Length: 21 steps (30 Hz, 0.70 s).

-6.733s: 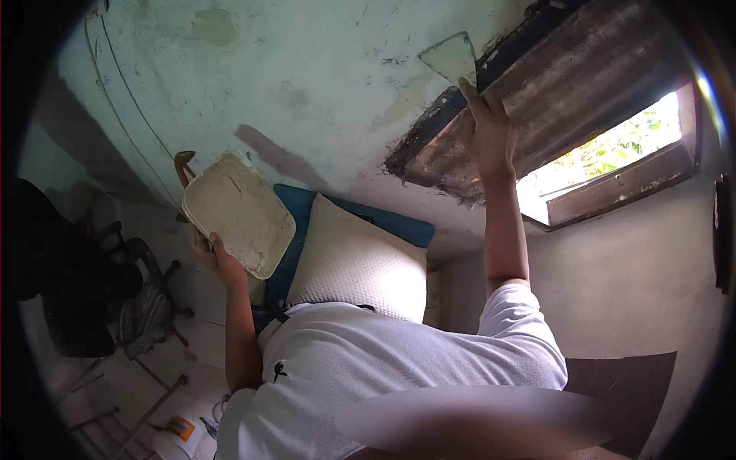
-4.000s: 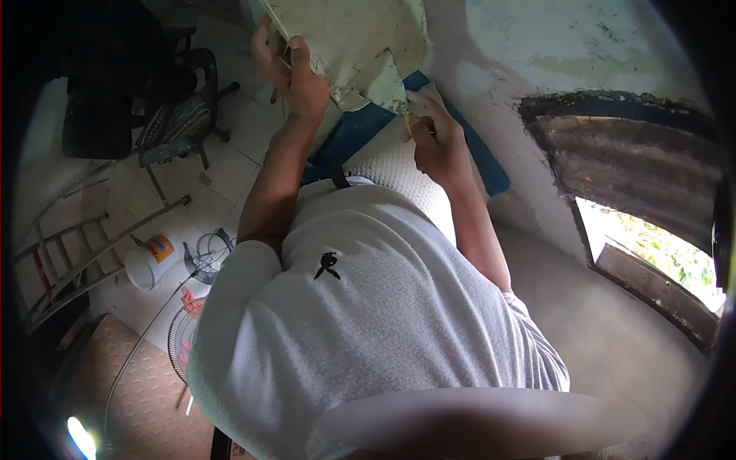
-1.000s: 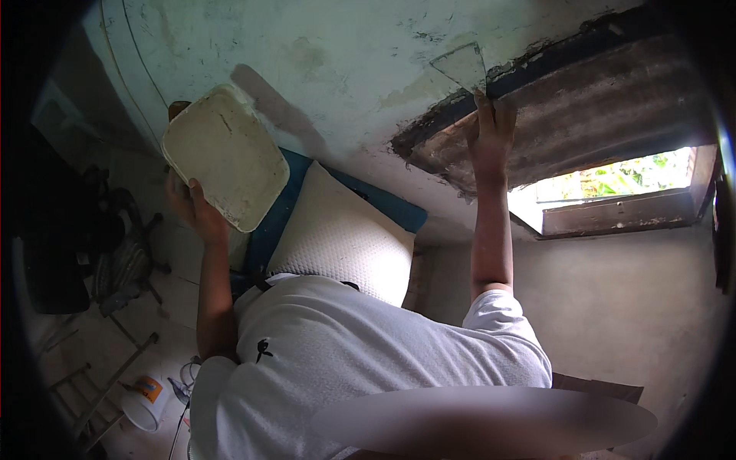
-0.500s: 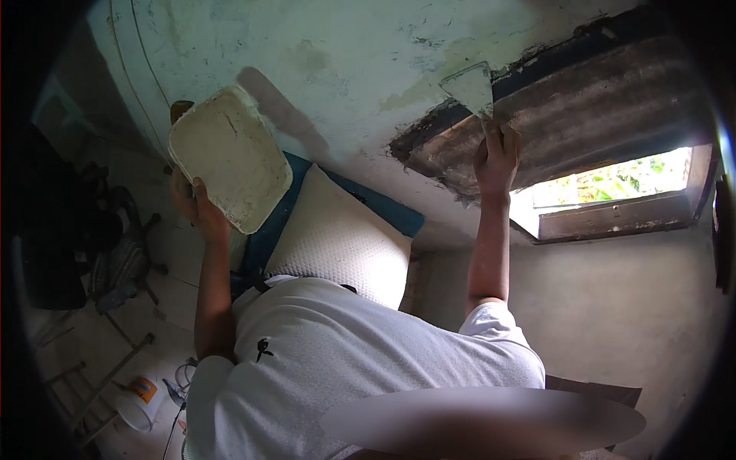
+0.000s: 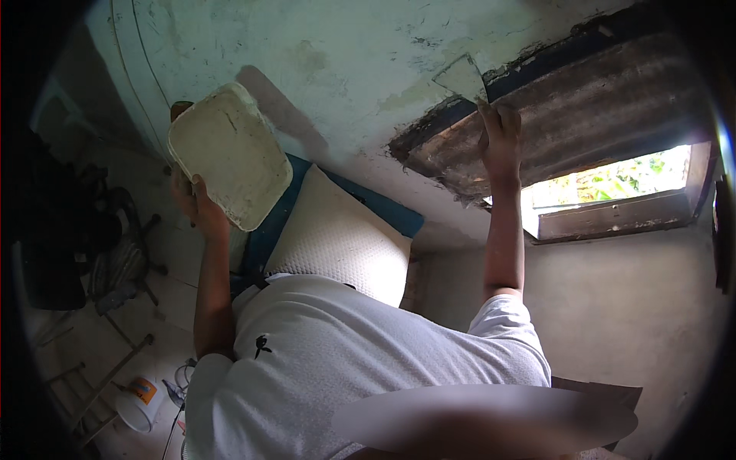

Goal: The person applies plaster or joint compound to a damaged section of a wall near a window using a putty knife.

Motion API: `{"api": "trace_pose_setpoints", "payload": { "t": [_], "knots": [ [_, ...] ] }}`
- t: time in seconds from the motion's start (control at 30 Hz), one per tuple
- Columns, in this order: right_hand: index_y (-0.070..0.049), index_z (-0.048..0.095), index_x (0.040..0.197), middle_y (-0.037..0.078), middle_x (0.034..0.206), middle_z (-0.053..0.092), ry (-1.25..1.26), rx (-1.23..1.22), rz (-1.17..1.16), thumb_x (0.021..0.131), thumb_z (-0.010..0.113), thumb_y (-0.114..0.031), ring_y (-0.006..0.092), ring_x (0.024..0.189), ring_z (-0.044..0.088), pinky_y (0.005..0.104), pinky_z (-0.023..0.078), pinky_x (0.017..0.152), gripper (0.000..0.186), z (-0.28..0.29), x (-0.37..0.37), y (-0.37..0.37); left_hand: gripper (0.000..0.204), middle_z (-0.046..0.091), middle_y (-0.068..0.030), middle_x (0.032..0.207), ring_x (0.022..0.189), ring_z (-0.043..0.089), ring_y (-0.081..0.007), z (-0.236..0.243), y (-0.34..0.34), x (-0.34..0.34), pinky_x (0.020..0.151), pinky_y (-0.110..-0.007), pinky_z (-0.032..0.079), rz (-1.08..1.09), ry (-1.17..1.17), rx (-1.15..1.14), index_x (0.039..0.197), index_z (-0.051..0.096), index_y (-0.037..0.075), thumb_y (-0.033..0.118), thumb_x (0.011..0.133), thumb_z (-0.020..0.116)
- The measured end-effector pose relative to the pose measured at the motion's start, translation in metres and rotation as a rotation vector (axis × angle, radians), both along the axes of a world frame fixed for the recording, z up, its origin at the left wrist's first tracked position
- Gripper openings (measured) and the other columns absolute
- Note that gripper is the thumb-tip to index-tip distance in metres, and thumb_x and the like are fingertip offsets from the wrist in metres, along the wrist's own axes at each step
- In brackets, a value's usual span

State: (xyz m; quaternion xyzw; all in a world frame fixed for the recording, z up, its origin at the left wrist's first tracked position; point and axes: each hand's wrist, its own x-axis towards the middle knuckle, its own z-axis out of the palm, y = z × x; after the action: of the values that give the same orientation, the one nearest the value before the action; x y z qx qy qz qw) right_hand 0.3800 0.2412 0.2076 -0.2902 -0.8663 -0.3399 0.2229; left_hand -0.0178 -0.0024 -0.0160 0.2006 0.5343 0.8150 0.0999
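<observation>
My left hand (image 5: 201, 205) grips the lower left edge of a beige, round-cornered plastic lid (image 5: 230, 157), smeared with pale material and tilted up before the wall. In my right hand (image 5: 502, 144) is a putty knife (image 5: 463, 79), its handle mostly hidden by my fingers. The wide, pale-coated blade lies at the pale green wall (image 5: 330, 69), just above the broken dark edge of a recess. I cannot tell how firmly it touches. Behind the lid's upper left corner shows a brown rounded piece (image 5: 181, 110).
Brown weathered boarding (image 5: 567, 126) lines the recess, above a bright window opening (image 5: 621, 184). Below the lid are a white textured cushion (image 5: 341, 238) and a blue panel (image 5: 383, 211). At lower left stand a white bucket (image 5: 139, 406) and a metal ladder-like frame (image 5: 107, 376).
My right hand has moved slightly up and to the right, and the putty knife's blade has shifted up and left, tilting further. My left hand and the lid are nearly still.
</observation>
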Motion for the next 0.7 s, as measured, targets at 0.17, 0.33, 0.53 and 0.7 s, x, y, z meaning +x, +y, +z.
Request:
{"api": "trace_pose_setpoints", "payload": {
  "t": [0.17,0.33,0.53,0.7],
  "knots": [
    [-0.015,0.06,0.126,0.012,0.102,0.056,0.031,-0.018,-0.048,0.072,0.062,0.004,0.0325,0.096,0.058,0.045,0.052,0.077,0.058,-0.008,0.008,-0.034,0.057,0.048,-0.0189,0.129,0.119,0.051,-0.028,0.009,-0.004,0.003,0.1,-0.04,0.042,-0.035,0.055,-0.017,0.139,0.037,-0.002,0.033,0.099,0.055],
    [-0.011,0.059,0.127,0.012,0.097,0.062,0.689,-0.863,0.316,0.091,0.054,0.004,0.0179,0.072,0.054,0.0289,0.047,0.06,0.039,-0.073,-0.016,-0.076,0.057,0.046,-0.0173,0.135,0.124,0.046,-0.0268,0.01,-0.003,0.007,0.104,-0.042,0.039,-0.129,-0.083,0.09,0.14,0.037,0.0,0.032,0.098,0.058],
    [-0.012,0.048,0.129,0.011,0.087,0.054,1.338,-2.481,0.629,0.099,0.048,-0.016,0.0097,0.058,0.042,0.0206,0.033,0.047,0.03,-0.148,-0.103,-0.143,0.05,0.047,-0.0142,0.128,0.124,0.046,-0.0246,0.037,0.013,0.02,0.107,-0.039,0.034,-0.029,0.02,0.052,0.134,0.045,-0.002,0.031,0.098,0.056],
    [-0.014,0.05,0.124,0.008,0.084,0.05,1.4,-2.967,0.536,0.1,0.045,-0.019,0.008,0.055,0.038,0.019,0.029,0.042,0.025,-0.202,-0.134,-0.182,0.053,0.053,-0.0152,0.123,0.113,0.052,-0.0201,0.039,0.009,0.004,0.096,-0.036,0.041,0.042,0.066,0.152,0.138,0.037,0.003,0.031,0.098,0.059]
  ]
}}
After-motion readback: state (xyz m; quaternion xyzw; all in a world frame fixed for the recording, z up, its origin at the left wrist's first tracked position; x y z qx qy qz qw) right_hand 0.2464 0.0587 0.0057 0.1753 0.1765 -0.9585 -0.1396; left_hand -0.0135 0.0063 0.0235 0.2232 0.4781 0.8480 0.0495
